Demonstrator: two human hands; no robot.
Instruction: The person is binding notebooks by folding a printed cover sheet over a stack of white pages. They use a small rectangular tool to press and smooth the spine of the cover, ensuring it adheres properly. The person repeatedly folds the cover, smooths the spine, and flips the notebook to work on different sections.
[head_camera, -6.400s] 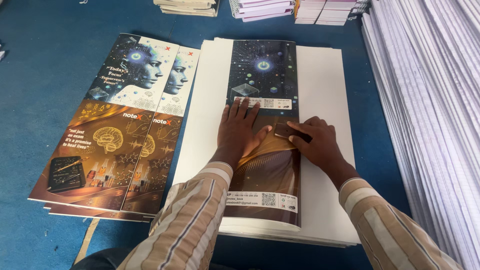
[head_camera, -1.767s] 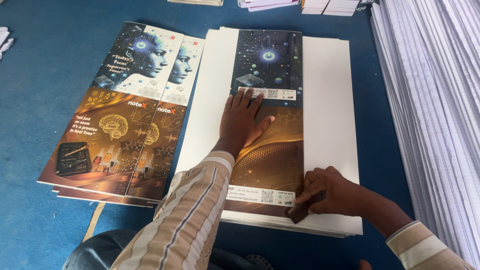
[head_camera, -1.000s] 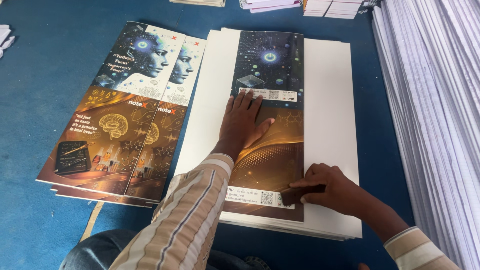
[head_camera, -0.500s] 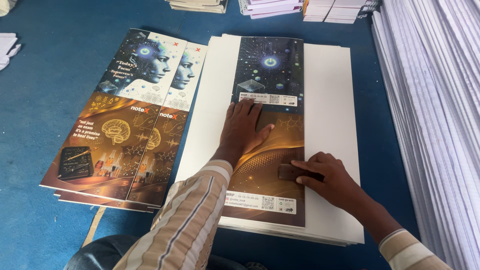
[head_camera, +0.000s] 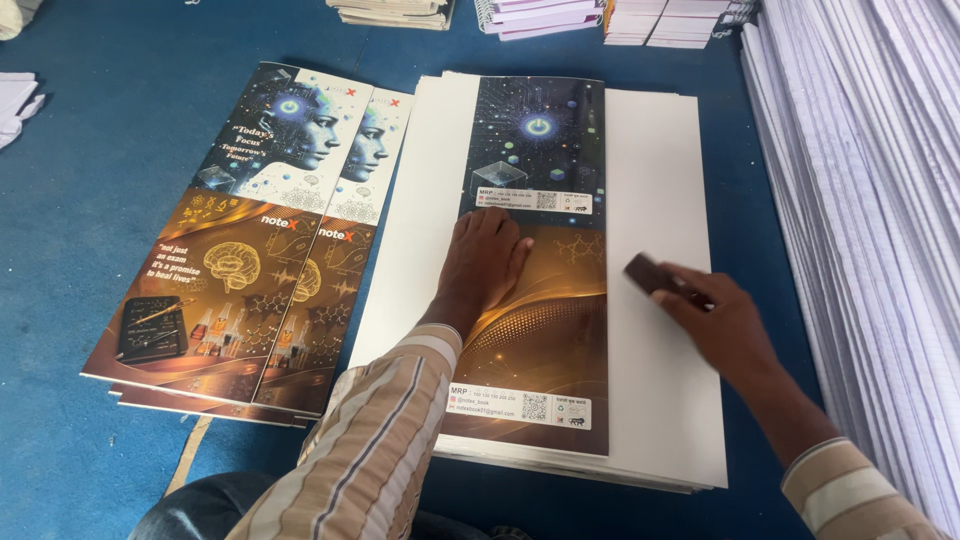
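Since half a second ago my right hand (head_camera: 722, 325) has slid off the printed cover and out to the right, so now it sits over the bare white sheet beside it, fingers pinched around a small dark block (head_camera: 648, 273) that pokes out toward the cover's edge. That folded cover (head_camera: 545, 300), dark blue with a glowing circle up top and golden brown lower down, lies flat on the stack of white sheets (head_camera: 660, 200) right in front of me on the blue surface (head_camera: 110, 180). My left hand (head_camera: 487, 262) is spread open, palm down, pressing on the middle of the cover just below the white label strip, not gripping anything. Off to the left, just beside the white stack, there's a pile of finished covers (head_camera: 250, 260) showing a face and a brain drawing. Tall stacks of white paper (head_camera: 870, 200) run along the right side, and a few more book piles (head_camera: 540, 12) sit at the far edge.
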